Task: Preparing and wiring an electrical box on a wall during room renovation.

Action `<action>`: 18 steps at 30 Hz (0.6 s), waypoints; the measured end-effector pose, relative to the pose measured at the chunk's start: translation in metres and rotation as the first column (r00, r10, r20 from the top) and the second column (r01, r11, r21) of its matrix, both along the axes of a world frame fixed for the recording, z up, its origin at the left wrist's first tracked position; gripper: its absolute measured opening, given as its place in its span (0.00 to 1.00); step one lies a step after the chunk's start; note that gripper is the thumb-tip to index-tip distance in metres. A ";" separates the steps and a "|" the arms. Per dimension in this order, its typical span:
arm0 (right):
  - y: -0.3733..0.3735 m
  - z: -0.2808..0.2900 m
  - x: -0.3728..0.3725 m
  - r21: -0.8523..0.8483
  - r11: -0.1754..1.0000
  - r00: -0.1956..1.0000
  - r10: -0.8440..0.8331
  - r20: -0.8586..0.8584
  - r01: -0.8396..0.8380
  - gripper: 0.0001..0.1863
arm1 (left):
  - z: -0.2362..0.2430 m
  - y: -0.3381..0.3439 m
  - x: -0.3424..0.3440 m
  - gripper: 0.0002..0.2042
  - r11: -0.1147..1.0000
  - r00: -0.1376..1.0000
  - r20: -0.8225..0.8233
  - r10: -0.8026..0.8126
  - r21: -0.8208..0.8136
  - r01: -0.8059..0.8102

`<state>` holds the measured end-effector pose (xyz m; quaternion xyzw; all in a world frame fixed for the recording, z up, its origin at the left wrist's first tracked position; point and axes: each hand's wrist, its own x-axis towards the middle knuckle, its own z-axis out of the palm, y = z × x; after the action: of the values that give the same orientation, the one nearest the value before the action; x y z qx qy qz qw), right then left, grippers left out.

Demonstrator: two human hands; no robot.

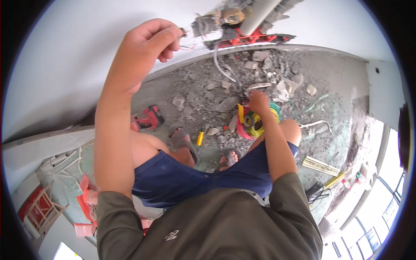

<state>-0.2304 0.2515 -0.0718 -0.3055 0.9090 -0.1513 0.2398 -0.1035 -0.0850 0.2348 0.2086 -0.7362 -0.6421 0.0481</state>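
My left hand [158,39] is raised against the white wall, thumb and forefinger pinched together. Thin wires [189,47] stick out past its fingertips, close to the broken-out part of the wall. Lower down, my right hand [259,103] is closed above several coils of coloured wire [247,131], yellow, green and pink. Whatever its fingers hold is hidden from this view. A roll of tape [248,121] lies among the coils. Beside them is a yellow strip-like object [240,113], its kind unclear.
Rubble [260,56] covers the floor along the wall. A grey pipe [258,17] and a red bracket-like part [242,41] sit in the wall opening. A red power tool [151,118] and a yellow-handled tool [200,138] lie near my feet. Trunking strips [320,165] lie at right.
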 end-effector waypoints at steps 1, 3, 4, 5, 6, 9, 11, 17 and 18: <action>-0.001 0.003 -0.001 0.012 0.997 0.994 -0.072 -0.084 0.073 0.15 | 0.003 -0.002 -0.001 0.08 0.999 0.998 0.051 -0.040 -0.015 0.041; -0.022 0.038 0.014 -0.258 0.938 0.973 -0.227 0.042 0.230 0.12 | 0.002 -0.014 0.010 0.08 0.990 0.984 0.179 -0.015 -0.135 0.040; -0.036 0.058 0.023 -0.328 0.902 0.960 -0.258 0.109 0.279 0.11 | -0.001 -0.019 0.014 0.08 0.971 0.960 0.281 0.011 -0.232 0.057; -0.040 0.068 0.027 -0.332 0.898 0.958 -0.266 0.111 0.288 0.11 | -0.009 -0.022 0.013 0.08 0.970 0.960 0.282 0.004 -0.236 0.066; -0.049 0.075 0.032 -0.390 0.874 0.956 -0.241 0.168 0.289 0.11 | -0.015 -0.028 0.015 0.09 0.979 0.940 0.342 0.004 -0.194 0.066; -0.075 0.101 0.040 -0.468 0.829 0.943 -0.195 0.271 0.306 0.12 | -0.029 -0.032 0.012 0.10 0.993 0.906 0.423 0.010 -0.110 0.040; -0.086 0.104 0.043 -0.496 0.805 0.924 -0.157 0.348 0.324 0.13 | -0.045 -0.029 0.005 0.10 0.998 0.898 0.439 0.008 -0.060 0.021; -0.146 0.136 0.051 -0.562 0.573 0.706 -0.040 0.707 0.596 0.13 | -0.096 -0.034 0.010 0.13 0.933 0.856 0.492 0.156 0.212 -0.291; -0.154 0.141 0.052 -0.556 0.498 0.643 -0.004 0.766 0.665 0.14 | -0.101 -0.033 0.008 0.12 0.933 0.865 0.479 0.149 0.221 -0.283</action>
<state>-0.1786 0.0974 0.0691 -0.0995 0.6226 -0.6934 0.3489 -0.0959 -0.1182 0.1340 0.4393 -0.5987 -0.6645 -0.0832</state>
